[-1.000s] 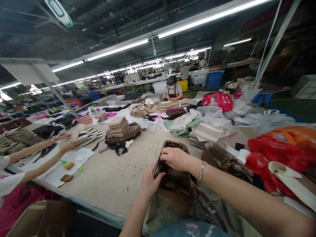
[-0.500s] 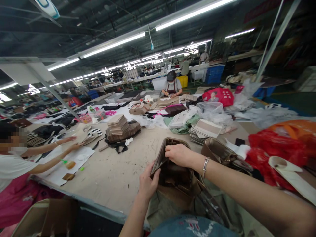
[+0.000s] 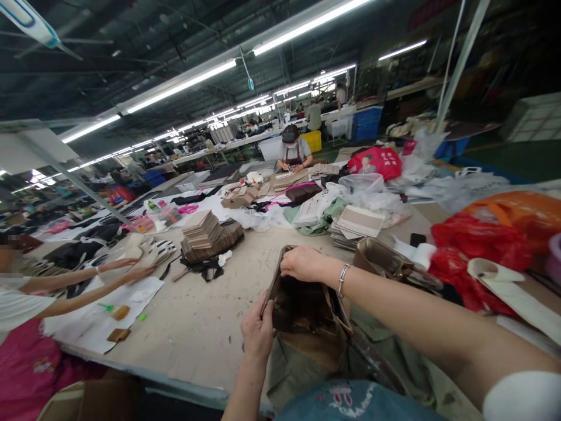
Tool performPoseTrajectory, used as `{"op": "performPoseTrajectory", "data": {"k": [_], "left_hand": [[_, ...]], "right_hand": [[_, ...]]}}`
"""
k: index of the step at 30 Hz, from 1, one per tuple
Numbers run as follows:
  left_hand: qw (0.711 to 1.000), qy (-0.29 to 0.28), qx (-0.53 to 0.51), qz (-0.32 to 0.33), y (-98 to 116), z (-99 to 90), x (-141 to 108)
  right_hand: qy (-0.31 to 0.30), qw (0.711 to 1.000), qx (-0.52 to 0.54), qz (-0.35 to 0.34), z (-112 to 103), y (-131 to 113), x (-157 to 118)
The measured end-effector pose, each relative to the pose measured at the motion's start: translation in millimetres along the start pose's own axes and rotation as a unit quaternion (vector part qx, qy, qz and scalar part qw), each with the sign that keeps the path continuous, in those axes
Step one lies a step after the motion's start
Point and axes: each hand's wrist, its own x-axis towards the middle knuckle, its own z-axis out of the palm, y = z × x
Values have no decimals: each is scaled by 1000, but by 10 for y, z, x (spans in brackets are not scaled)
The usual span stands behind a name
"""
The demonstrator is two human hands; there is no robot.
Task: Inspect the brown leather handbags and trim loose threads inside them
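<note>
- Bag of shiny brown sheet material [image 3: 313, 348] lies directly between the two sets of fingers, its dark mouth gaping toward the wearer; olive-grey cloth [image 3: 284, 374] spreads beneath it, nearer than the fingers.
- Left hand [image 3: 258, 328] grips the bag's left rim, thumb on the inner side and fingers outside.
- Right hand [image 3: 303, 264] bends its fingers over the far-left stretch of that rim, seemingly pinching it; the thumb is hidden.
- Progress, as a judgement: the walls look formed and joined enough to hold a box shape, while the rim is where handling is in hand and probably not finished. The inside is too dark to tell whether any lining is fixed.
- Dark brown glossy strap-like strip [image 3: 372, 359] slants below the right fingers, toward the wearer; whether it is attached cannot be told.
- Second brown bag-like piece [image 3: 372, 257] sits right of the right fingers, well apart from them, held by neither hand.
- Stack of flat grey-brown boards [image 3: 357, 222] lies beyond the right fingers, to their right.
- Pile of brown rectangular pieces [image 3: 204, 231] lies beyond the left fingers, to their left.
- Co-worker in a dark apron [image 3: 293, 155] bends over pale pieces, farthest past the fingers.
</note>
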Motion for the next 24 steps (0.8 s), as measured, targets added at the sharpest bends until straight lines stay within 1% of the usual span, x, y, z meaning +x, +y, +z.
{"op": "performPoseTrajectory", "data": {"k": [5,11,16,24], "left_hand": [[1000,18,18,-4,-12,21,32],[999,3,45,0,11,9,62],[998,3,62,13,27,3,62],[992,2,104,65,110,-5,86]], "right_hand": [[11,1000,-7,7,29,-10,39],[17,1000,-2,25,34,-20,57],[23,999,2,28,48,-17,66],[33,999,5,28,57,-14,40]]}}
